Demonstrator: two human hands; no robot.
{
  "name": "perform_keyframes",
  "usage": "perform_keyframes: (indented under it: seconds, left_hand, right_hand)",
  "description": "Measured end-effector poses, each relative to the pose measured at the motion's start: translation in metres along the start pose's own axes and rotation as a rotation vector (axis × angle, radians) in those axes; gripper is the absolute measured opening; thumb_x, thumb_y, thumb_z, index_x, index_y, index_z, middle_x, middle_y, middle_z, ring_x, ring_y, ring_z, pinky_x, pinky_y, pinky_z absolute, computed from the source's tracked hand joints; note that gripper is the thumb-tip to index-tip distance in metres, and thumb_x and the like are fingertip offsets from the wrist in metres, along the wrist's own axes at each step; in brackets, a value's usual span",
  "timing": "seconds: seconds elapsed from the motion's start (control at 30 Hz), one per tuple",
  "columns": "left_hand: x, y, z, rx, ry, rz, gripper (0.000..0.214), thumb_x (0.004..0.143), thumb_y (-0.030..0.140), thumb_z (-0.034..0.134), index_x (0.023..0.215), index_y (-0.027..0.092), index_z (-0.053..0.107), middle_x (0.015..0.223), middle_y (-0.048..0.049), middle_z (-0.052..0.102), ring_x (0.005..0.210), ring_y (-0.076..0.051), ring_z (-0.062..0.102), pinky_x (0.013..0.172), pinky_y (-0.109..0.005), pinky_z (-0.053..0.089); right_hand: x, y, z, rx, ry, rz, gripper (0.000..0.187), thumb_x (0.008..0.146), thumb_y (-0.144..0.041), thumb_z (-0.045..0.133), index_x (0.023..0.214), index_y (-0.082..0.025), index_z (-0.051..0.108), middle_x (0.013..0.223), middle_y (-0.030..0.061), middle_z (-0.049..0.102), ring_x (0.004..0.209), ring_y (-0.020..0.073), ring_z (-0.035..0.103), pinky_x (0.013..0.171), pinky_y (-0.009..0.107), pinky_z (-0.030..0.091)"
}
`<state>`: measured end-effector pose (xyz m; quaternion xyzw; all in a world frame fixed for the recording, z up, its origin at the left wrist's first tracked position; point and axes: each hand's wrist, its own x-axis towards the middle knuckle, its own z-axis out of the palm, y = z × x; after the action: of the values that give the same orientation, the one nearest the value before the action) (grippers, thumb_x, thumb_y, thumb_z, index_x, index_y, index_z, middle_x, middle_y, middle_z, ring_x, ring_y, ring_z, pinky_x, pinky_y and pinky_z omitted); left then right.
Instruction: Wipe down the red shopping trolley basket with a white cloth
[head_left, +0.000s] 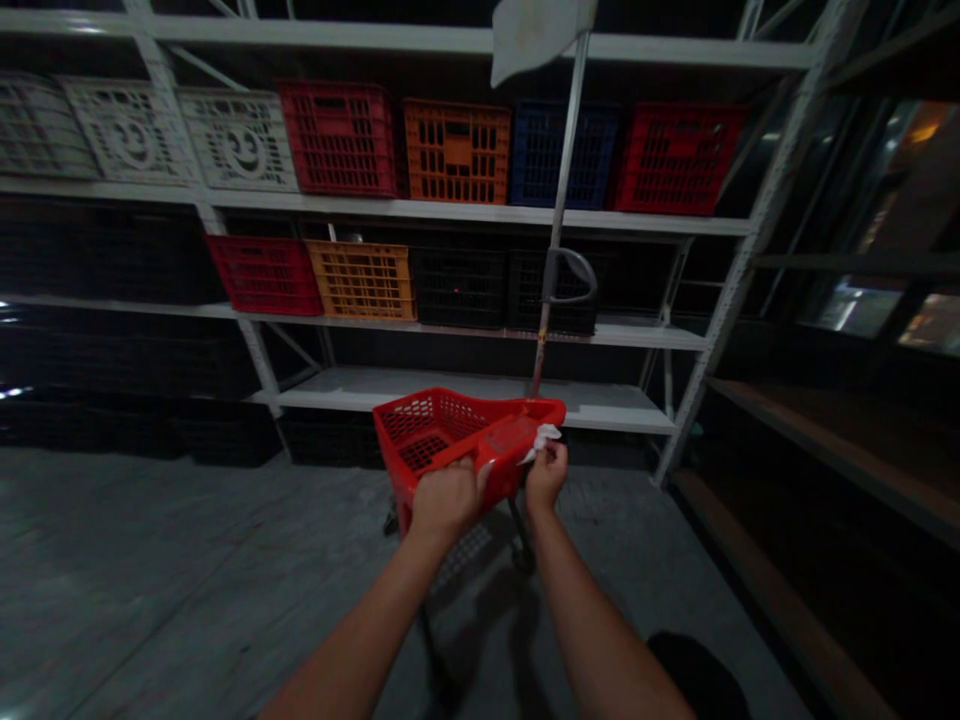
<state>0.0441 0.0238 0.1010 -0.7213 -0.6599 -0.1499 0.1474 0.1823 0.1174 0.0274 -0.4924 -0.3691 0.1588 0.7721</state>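
Note:
A red plastic shopping cart (pixel 412 412) on dark legs with wheels stands in front of me, its perforated basket open at the top. My left hand (pixel 448 497) is closed around the near edge of the cart, at its handle side. In my right hand (pixel 547 478) is a crumpled white tissue (pixel 546 437), pinched between the fingers against the cart's right side. A tall metal pole (pixel 568 160) rises from the cart's far right corner. It carries a grey loop grip (pixel 574 277) and a pale flag-like panel (pixel 536 35) at the top.
White metal shelving (pixel 465 207) spans the background, holding white, red, orange, blue and black crates. An orange crate (pixel 457 150) sits on an upper shelf. Brown shelves (pixel 840 430) stand at the right. Grey concrete floor (pixel 187 560) surrounds the cart.

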Motion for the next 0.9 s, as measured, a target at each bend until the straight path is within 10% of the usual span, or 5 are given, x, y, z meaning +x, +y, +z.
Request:
perform_keyframes:
  seconds: [0.13, 0.37, 0.57, 0.7, 0.9]
  left_hand:
    - [0.000, -0.002, 0.002, -0.005, 0.002, -0.022, 0.060, 0.085, 0.050, 0.013, 0.090, 0.012, 0.060, 0.074, -0.0155, 0.065, 0.067, -0.028, 0.063, 0.059, -0.039, 0.046]
    - [0.000, -0.004, 0.003, 0.008, -0.018, -0.035, 0.059, 0.085, 0.051, 0.014, 0.090, 0.013, 0.059, 0.077, -0.0132, 0.066, 0.068, -0.026, 0.063, 0.059, -0.036, 0.045]
    - [-0.007, -0.010, -0.004, 0.006, -0.054, -0.046, 0.061, 0.085, 0.052, 0.013, 0.093, 0.014, 0.060, 0.079, -0.0142, 0.066, 0.071, -0.024, 0.063, 0.064, -0.034, 0.045]
    - [-0.016, -0.013, -0.008, -0.013, -0.061, -0.069, 0.059, 0.084, 0.055, 0.017, 0.098, 0.016, 0.059, 0.079, -0.0132, 0.066, 0.073, -0.024, 0.063, 0.064, -0.034, 0.045]
    - [-0.024, -0.016, -0.008, -0.031, -0.061, -0.071, 0.053, 0.082, 0.055, 0.027, 0.097, 0.016, 0.060, 0.081, -0.0128, 0.066, 0.074, -0.023, 0.062, 0.067, -0.034, 0.045]
  right_hand:
    - [0.012, -0.005, 0.008, 0.014, 0.063, 0.102, 0.016, 0.073, -0.033, 0.043, 0.077, -0.017, 0.044, 0.071, 0.0019, 0.053, 0.066, 0.0138, 0.052, 0.064, 0.024, 0.041]
    - [-0.056, -0.024, 0.008, 0.049, -0.161, 0.081, 0.013, 0.077, -0.029, 0.040, 0.082, -0.018, 0.045, 0.076, 0.0026, 0.055, 0.067, 0.0132, 0.053, 0.064, 0.023, 0.042]
    - [0.008, -0.025, -0.006, -0.324, -0.138, -0.063, 0.016, 0.077, -0.022, 0.035, 0.081, -0.016, 0.049, 0.084, 0.0086, 0.056, 0.078, 0.0167, 0.052, 0.072, 0.026, 0.040]
    - [0.059, -0.041, -0.013, -0.770, -0.481, -0.329, 0.020, 0.081, -0.023, 0.038, 0.087, -0.018, 0.056, 0.088, 0.0082, 0.060, 0.087, 0.0188, 0.052, 0.077, 0.027, 0.035]
    - [0.082, -0.052, 0.021, -1.103, -1.008, -0.359, 0.024, 0.083, -0.020, 0.039, 0.094, -0.015, 0.060, 0.088, 0.0126, 0.064, 0.080, 0.0194, 0.058, 0.068, 0.026, 0.035]
